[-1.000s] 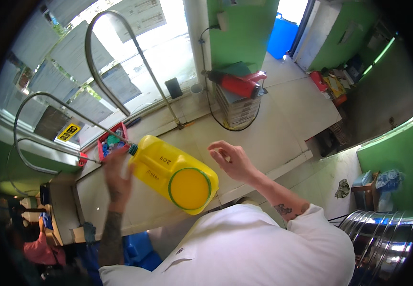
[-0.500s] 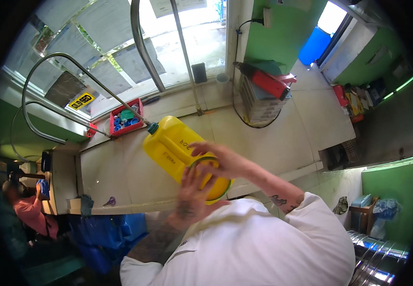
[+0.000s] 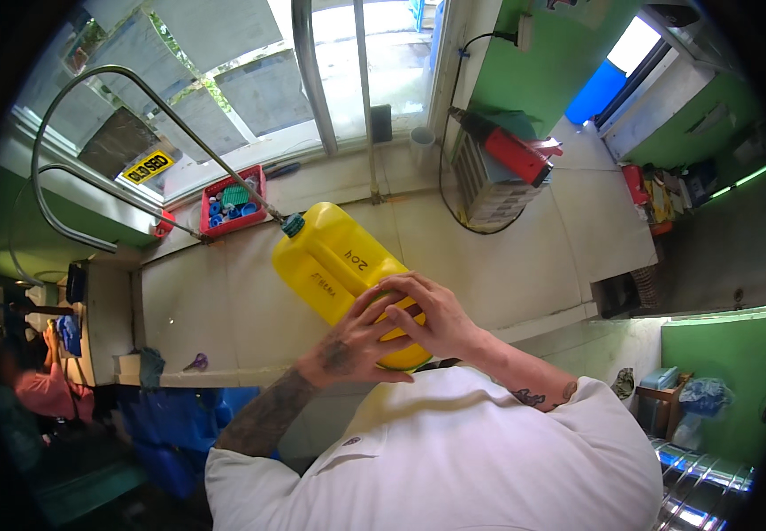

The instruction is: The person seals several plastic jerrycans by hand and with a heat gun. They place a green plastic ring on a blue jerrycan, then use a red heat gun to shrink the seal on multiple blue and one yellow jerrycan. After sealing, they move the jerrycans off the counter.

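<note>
A yellow plastic jerry can [image 3: 330, 261] with a dark green cap [image 3: 293, 225] lies on its side on the tiled counter. Its capped end points far left, and its base is close to my shirt. My left hand [image 3: 361, 341] rests on the base end with fingers stretched and spread. Beside it, my right hand [image 3: 432, 319] lies on the same end, its extended fingers meeting or overlapping the left ones. Between and below the hands, part of a green band [image 3: 418, 361] shows around the base; my fingers hide most of it. Dark handwritten marks show on the can's side.
A red crate [image 3: 204, 223] of caps stands by the window, near curved metal pipes [image 3: 162, 111]. A red heat gun [image 3: 511, 152] sits on a box [image 3: 489, 190] at the far right. Purple scissors [image 3: 195, 361] lie near the left edge. A person [image 3: 51, 389] is at far left.
My right hand has come down over the base end, closer to my left hand. More of the green band is covered now. The whole view has shifted slightly.
</note>
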{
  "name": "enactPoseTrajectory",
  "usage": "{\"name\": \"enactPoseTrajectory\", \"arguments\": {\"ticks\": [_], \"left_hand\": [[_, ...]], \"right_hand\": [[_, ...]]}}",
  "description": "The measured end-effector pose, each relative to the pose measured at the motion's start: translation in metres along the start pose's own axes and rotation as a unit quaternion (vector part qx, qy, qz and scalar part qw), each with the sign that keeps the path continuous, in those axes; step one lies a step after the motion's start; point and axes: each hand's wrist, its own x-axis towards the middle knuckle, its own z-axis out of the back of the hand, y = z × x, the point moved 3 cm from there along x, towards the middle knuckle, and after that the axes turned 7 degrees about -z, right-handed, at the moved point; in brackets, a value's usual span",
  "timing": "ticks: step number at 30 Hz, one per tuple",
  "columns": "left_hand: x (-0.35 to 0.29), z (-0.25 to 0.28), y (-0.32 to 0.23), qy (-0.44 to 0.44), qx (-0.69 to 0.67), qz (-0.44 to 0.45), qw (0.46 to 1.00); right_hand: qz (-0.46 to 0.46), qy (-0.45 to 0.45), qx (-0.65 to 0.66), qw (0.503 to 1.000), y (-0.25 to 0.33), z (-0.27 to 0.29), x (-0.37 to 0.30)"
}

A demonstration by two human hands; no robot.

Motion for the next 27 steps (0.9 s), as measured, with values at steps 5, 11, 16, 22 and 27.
{"name": "enactPoseTrajectory", "arguments": {"ticks": [5, 11, 16, 22, 27], "left_hand": [[-0.080, 0.030, 0.085, -0.303, -0.035, 0.251, 0.919], [-0.119, -0.029, 0.177, -0.458, -0.343, 0.367, 0.734], [-0.119, -0.060, 0.175, -0.581, -0.400, 0.322, 0.632], [-0.101, -0.080, 0.123, -0.671, -0.361, 0.312, 0.567], [-0.056, -0.115, 0.061, -0.679, -0.253, 0.398, 0.563]], "right_hand": [[0.071, 0.090, -0.311, 0.944, 0.030, -0.015, -0.018], [0.036, 0.163, -0.327, 0.930, 0.029, -0.023, -0.014], [0.077, 0.180, -0.310, 0.931, 0.023, -0.010, -0.010], [0.167, 0.287, -0.282, 0.900, -0.001, 0.046, 0.007], [0.209, 0.333, -0.280, 0.876, -0.028, 0.128, 0.015]]}}
